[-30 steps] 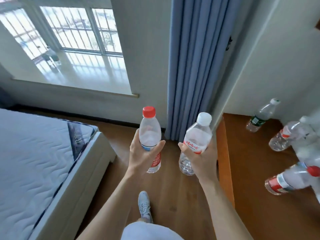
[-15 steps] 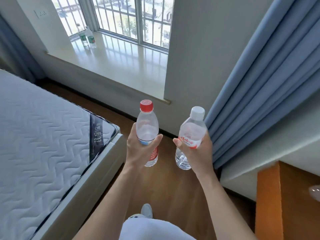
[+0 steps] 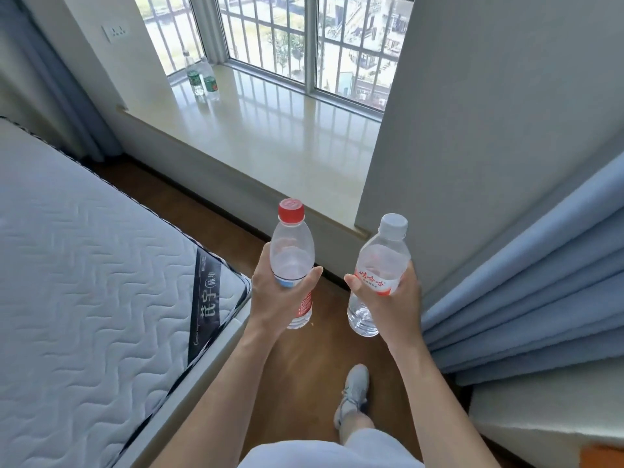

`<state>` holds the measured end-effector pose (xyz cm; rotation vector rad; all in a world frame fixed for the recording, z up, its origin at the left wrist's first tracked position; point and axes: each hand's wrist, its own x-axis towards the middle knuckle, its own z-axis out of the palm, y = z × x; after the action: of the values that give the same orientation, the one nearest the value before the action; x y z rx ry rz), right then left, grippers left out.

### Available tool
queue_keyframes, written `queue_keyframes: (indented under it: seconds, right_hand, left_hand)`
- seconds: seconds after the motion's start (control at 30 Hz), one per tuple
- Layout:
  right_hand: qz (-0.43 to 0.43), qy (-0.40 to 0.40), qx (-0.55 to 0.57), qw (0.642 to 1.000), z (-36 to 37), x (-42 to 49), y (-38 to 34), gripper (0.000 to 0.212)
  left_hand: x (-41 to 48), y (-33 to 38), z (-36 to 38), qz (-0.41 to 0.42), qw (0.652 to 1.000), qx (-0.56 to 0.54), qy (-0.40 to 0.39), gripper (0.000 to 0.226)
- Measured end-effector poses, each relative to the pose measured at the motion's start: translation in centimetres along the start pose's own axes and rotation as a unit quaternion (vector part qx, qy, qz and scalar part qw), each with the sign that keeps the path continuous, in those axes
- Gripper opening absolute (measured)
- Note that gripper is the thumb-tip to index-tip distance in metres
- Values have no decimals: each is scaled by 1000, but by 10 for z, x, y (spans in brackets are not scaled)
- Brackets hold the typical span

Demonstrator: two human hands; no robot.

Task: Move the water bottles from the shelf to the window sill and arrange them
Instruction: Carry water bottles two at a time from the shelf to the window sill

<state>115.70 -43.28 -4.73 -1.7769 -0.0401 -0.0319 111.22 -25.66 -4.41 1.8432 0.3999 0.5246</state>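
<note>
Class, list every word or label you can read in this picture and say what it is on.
"花宇 床垫": black band on the mattress.
"娃哈哈": white-capped bottle in the right hand.
Too small to read: the label of the red-capped bottle in the left hand; the green-labelled bottles on the window sill.

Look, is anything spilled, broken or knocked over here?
Nothing stands out. The left hand holds a red-capped bottle upright, the right hand a white-capped bottle, slightly tilted; both are capped. Two bottles stand upright on the sill. The floor looks dry.
</note>
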Motion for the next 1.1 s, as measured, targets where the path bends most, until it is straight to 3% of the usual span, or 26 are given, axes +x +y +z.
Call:
queue_keyframes:
  seconds: [0.13,0.27,0.57,0.87,1.1]
  right_hand:
    - [-20,-28,-22,999,23,66,3,64]
    - [-31,-74,-32,996,46,146,4,75]
    - [-47,-169,8,984,85,307,-26,63]
    - [-51,-272,39,960,157,367,-35,62]
    - [-68,-337,27,939,233,398,-37,55]
  left_hand:
    - [54,-8,16,-18,999,9,25,53]
    - [117,-12,39,-35,997,27,70,54]
    - [237,12,71,-40,986,22,163,51]
    - [286,-7,46,-90,961,79,251,56]
    - [335,-38,11,-115,944,63,302,68]
